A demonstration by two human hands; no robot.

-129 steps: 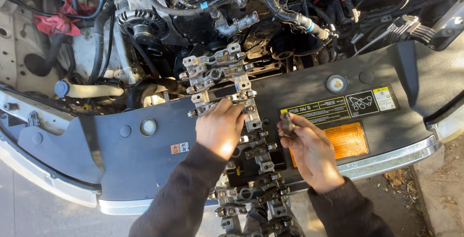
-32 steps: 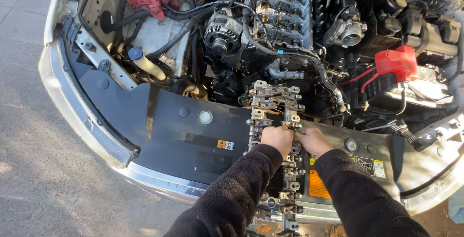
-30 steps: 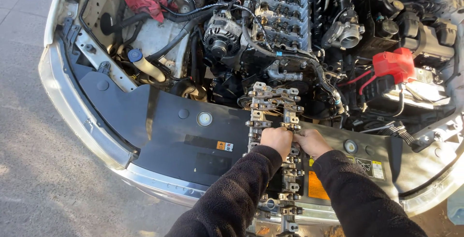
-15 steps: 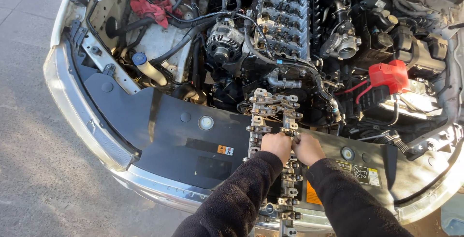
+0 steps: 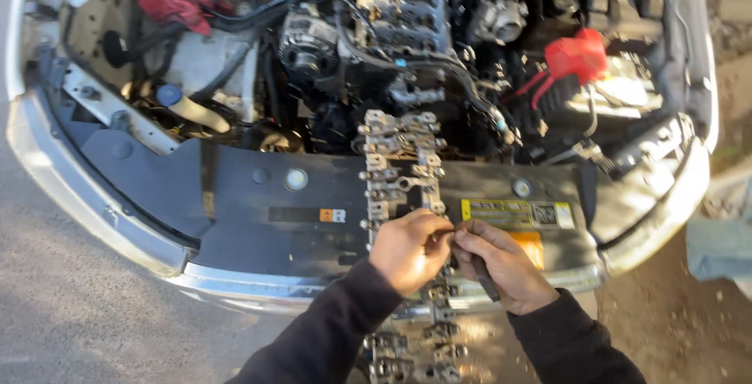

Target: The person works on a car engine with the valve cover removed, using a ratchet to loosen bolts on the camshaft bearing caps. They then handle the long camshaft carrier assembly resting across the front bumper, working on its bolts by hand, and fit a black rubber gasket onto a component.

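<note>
Two bare hands meet over a long metal rocker-arm assembly [image 5: 399, 172] that lies across the front panel of an open car engine bay. The left hand [image 5: 407, 249] is curled closed, fingertips pinched on something small at the middle of the assembly; what it pinches is too small to make out. The right hand [image 5: 497, 262] touches the left at the fingertips and is also closed, gripping a thin dark tool [image 5: 479, 274] whose shaft runs down through the fist. Both arms wear dark sleeves [image 5: 337, 329].

The assembly is a ladder-like row of grey metal rockers and bolts. Its far end reaches the edge of the engine, its middle is hidden under the hands, and its near end hangs past the chrome bumper strip [image 5: 235, 286] toward the camera.

It rests on a black plastic radiator cover [image 5: 258, 204]. Just right of the assembly on that cover are a yellow and white warning label [image 5: 513, 213] and an orange label [image 5: 533, 244], the latter partly hidden by the right hand. Left of the assembly is a small orange and white sticker [image 5: 332, 215].

Beyond the assembly's far end sits the exposed engine head [image 5: 403, 8]. Right of that is a red battery terminal cover [image 5: 576, 55]; far left is a red rag [image 5: 176, 6].
</note>
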